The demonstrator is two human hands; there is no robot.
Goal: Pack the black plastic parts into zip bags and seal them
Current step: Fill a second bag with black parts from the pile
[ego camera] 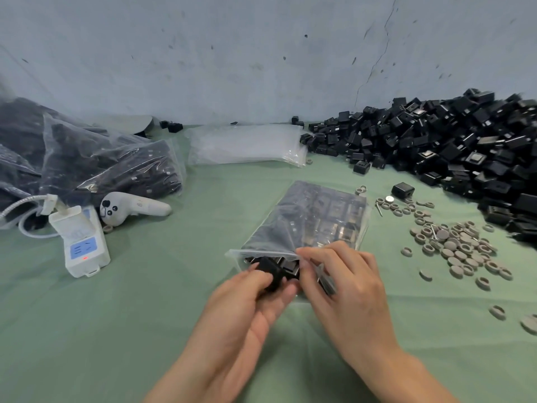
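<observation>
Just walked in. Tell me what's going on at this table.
A person is filling a zip bag on the green table. The left hand pinches a black plastic part at the bag's open mouth, while the right hand holds the mouth's edge. The bag looks nearly full and is unsealed. The loose parts pile up on the right; filled bags lie on the left.

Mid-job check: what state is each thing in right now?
Zip bag: nearly full, mouth open, unsealed.
Black part: at the bag's mouth, gripped by the left hand.
Right hand: pinches the bag's mouth edge.
Filled bags: heaped at far left.
Empty bags: stacked flat, unused.
Power strip: red light on.
</observation>
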